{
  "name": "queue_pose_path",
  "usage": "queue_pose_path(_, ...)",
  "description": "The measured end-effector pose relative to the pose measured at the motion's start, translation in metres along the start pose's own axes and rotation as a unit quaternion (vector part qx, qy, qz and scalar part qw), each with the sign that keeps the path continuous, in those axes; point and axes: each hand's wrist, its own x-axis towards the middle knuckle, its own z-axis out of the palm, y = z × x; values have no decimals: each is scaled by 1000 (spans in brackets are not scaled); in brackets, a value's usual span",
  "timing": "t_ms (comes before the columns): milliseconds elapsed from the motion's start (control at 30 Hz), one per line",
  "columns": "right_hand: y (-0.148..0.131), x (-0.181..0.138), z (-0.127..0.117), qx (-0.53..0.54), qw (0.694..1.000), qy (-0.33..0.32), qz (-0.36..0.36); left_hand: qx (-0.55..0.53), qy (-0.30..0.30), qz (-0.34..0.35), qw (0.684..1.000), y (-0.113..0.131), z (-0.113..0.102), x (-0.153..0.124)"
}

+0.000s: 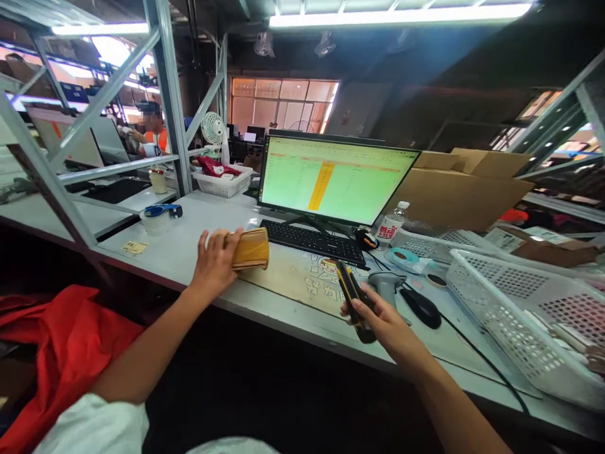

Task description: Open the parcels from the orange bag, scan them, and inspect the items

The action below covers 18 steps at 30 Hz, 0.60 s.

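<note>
My left hand (215,258) is closed around one end of a small yellow-brown packet (253,249), at the front left of the desk mat (283,277). Its far end faces the keyboard (312,241); what it contains is hidden. My right hand (378,315) grips a long black-and-yellow tool (352,293) by its lower end, over the mat's front edge. The tool points up and away from me; its exact kind is unclear. Just beyond my right fingers stand a grey barcode scanner (387,287) and a black mouse (422,307).
A monitor (293,176) stands behind the keyboard. White perforated baskets (510,302) and a bottle (391,224) occupy the right. Tape rolls (155,221) lie on the left near a metal rack post (167,94). Red fabric (70,340) hangs at lower left. Another person (154,129) sits beyond.
</note>
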Motion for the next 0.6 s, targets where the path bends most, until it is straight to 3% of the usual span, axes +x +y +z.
queue_pose_path(167,-24,9,47,-146,986,-38,-75,122,-81,72,987,45,-8,15)
queue_pose_path(333,-55,26,88,-344,914,-4,-214,131,-93,61,985,54,-6,12)
queue_pose_path(467,-58,38,110,-410,892,7,-192,121,-85,58,987,52,-6,8)
queue_pose_path(600,-37,23,129,-433,883,18,-179,130,-96,60,985,52,-7,3)
